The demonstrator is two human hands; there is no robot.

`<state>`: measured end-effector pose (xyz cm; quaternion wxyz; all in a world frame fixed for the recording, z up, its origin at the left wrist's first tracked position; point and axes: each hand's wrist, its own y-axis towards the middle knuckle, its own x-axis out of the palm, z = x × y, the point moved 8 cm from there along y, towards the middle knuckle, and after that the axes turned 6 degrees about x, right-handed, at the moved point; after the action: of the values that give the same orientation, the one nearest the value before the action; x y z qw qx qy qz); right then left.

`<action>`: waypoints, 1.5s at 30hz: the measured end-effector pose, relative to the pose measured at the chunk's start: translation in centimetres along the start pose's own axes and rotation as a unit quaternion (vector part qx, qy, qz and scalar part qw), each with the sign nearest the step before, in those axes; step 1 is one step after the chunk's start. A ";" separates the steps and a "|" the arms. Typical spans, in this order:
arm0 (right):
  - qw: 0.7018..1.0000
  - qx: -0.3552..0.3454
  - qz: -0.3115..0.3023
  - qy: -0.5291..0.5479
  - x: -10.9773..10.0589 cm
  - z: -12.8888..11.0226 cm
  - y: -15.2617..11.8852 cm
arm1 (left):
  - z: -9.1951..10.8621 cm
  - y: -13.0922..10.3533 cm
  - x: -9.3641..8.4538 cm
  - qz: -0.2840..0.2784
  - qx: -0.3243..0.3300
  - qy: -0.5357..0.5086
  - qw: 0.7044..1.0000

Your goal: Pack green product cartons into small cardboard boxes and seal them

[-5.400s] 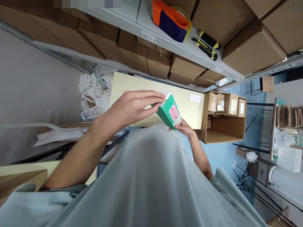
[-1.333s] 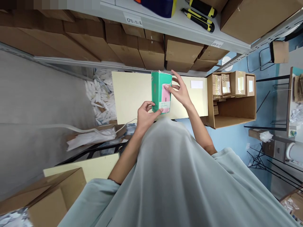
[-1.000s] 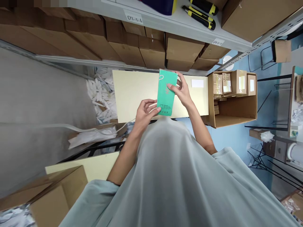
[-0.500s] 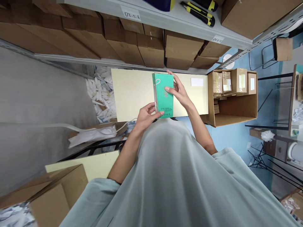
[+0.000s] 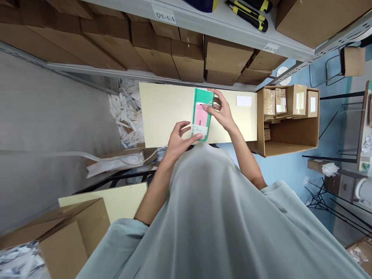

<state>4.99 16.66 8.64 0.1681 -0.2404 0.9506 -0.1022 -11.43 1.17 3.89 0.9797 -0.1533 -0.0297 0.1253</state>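
A slim green box [image 5: 198, 95] with a pink device pictured on its front is held upright in front of me, over the cream tabletop [image 5: 165, 112]. My right hand [image 5: 222, 110] grips its upper right edge, thumb across the front and fingers at the side and partly behind. At the lower end, my left hand [image 5: 181, 137] has its thumb on the front face. Its other fingers are bent and spaced, their tips close by the left edge, in a loose hold. The back of the box is hidden.
A white label [image 5: 243, 100] lies on the tabletop's right part. Beyond stands an open carton [image 5: 290, 149] with smaller boxes. Brown boxes [image 5: 228, 56] line the shelf ahead; utility knives [image 5: 250, 17] lie on the upper shelf [image 5: 200, 29]. White packets [image 5: 128, 112] are heaped at left.
The green box has been turned over, from a plain face with print to the face with the pink device. My left fingers have loosened from its side; the view has shifted slightly.
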 end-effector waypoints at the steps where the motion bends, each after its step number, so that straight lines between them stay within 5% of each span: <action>1: 1.000 0.007 -0.006 0.013 -0.1 0.1 -0.1 | -0.5 0.1 0.0 -0.025 -0.025 -0.039 0.999; 5: 0.998 0.025 -0.044 0.032 0.2 0.3 -0.5 | -1.4 0.0 0.2 -0.100 -0.076 -0.105 0.987; 13: 0.997 0.023 -0.058 0.043 0.8 0.0 -0.4 | -2.0 -0.2 0.6 -0.060 -0.071 -0.099 0.991; 20: 1.000 0.005 -0.010 0.003 0.5 -0.6 -0.1 | -1.7 0.4 -0.3 0.054 -0.024 -0.002 0.998; 27: 0.998 0.030 0.057 0.014 1.3 0.5 -0.1 | 0.8 -0.5 0.1 0.142 0.052 0.181 0.972; 31: 0.998 0.020 0.051 -0.002 1.1 0.8 0.5 | 0.8 -0.5 0.6 0.083 0.055 0.121 0.988; 38: 0.999 0.019 -0.018 0.046 0.2 1.1 0.7 | -1.4 0.4 0.4 -0.087 -0.079 -0.093 0.989; 45: 0.998 0.019 -0.033 0.055 0.4 0.3 0.1 | -1.4 0.8 0.5 -0.068 -0.063 -0.081 0.992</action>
<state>4.68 16.55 8.24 0.1164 -0.2626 0.9477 -0.1392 -10.97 1.64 2.34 0.9687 -0.2021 -0.1272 0.0685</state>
